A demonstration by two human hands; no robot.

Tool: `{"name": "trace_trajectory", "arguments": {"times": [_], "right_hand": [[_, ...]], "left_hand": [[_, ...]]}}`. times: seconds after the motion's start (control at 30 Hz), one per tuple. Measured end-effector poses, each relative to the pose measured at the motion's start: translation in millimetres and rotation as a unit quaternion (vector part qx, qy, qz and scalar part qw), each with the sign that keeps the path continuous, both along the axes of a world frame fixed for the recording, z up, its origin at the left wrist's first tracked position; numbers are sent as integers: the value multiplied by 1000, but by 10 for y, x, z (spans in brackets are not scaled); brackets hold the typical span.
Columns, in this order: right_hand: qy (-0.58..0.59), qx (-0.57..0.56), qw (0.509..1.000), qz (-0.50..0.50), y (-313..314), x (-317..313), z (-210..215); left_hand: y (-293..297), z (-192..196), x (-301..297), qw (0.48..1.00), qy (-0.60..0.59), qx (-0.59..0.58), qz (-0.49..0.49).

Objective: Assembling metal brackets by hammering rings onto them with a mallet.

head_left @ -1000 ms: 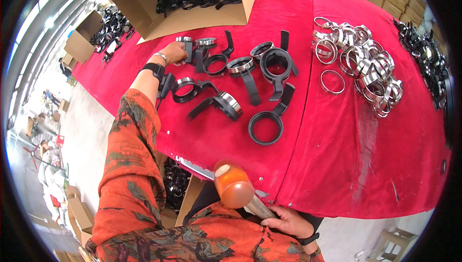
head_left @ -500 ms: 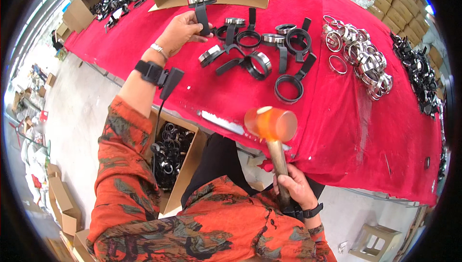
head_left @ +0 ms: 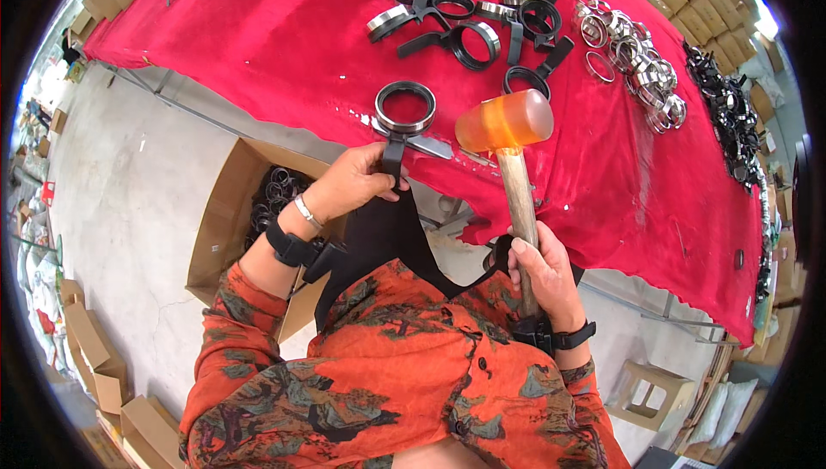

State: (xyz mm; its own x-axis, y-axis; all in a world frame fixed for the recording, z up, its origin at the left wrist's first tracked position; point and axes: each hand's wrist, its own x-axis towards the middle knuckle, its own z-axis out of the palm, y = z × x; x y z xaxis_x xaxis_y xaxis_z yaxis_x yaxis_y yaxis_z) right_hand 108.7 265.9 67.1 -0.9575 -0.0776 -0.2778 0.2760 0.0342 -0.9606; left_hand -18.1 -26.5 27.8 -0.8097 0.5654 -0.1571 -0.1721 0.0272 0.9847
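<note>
My left hand pinches the short black handle of a black ring with a silver metal band. The ring end lies flat at the table's near edge, by a worn metallic strip. In my right hand is a mallet, gripped low on its wooden handle. Its translucent orange head is raised to the right of the ring, not touching it. Farther back, several similar black handled rings lie loosely grouped, some with silver bands showing.
A heap of loose silver metal rings sits on the red cloth at the right. Beyond it is a long pile of black parts. Below the table at left stands an open cardboard box holding black rings.
My left hand has brought the handled ring from beside the far box to the table's near edge. The mallet has risen slightly and shifted right. My view has tilted toward me.
</note>
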Motion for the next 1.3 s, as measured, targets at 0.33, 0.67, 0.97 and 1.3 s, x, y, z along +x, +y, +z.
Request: {"name": "trace_trajectory", "arguments": {"times": [0.33, 0.67, 0.97, 1.3], "right_hand": [[25, 44, 998, -29, -141, 14, 360], [135, 240, 961, 8, -184, -3, 324], [194, 220, 956, 5, -405, -171, 724], [226, 341, 905, 115, -748, -556, 1004]], "left_hand": [[156, -237, 227, 982, 73, 42, 170], [207, -226, 171, 973, 79, 42, 212], [209, -279, 222, 967, 83, 13, 240], [224, -215, 205, 964, 83, 10, 252]]}}
